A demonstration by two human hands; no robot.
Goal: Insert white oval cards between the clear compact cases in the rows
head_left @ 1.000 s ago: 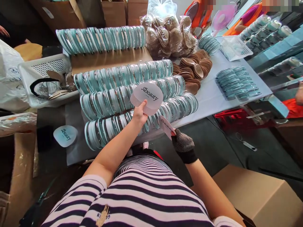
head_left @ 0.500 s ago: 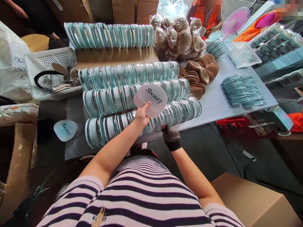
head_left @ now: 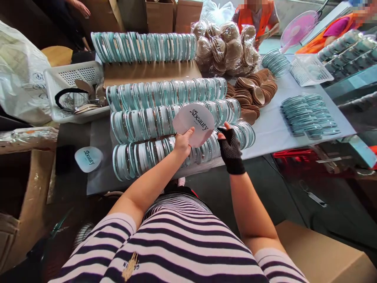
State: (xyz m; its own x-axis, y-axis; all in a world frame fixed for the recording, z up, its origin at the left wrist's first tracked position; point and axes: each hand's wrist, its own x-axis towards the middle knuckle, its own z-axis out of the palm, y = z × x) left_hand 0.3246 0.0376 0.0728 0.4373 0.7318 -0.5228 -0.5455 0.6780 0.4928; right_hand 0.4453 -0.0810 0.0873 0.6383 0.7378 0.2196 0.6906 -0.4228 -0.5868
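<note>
My bare left hand [head_left: 183,142] is closed on a stack of rounded white cards [head_left: 196,122] printed "sbeauty", thumb on top. The stack is held above the rows of glassy round discs. My right hand [head_left: 231,150], in a black dotted fingerless glove, is just right of the cards, over the front row of discs [head_left: 141,156]. Its thumb and forefinger are a little apart, and I see nothing between them; the other fingers are partly hidden. One loose "sbeauty" card [head_left: 88,159] lies at the table's left end.
Behind lie more disc rows [head_left: 144,47], a white basket [head_left: 50,98] and bagged brown oval pieces [head_left: 225,47]. Loose brown ovals [head_left: 253,92] and stacked discs [head_left: 309,114] are to the right. A carton [head_left: 321,251] stands at lower right. A person in an orange vest [head_left: 262,19] is across the table.
My right hand has risen from the front edge of the disc row and moved right, beside the cards. My left hand keeps the card stack; the whole view has shifted slightly.
</note>
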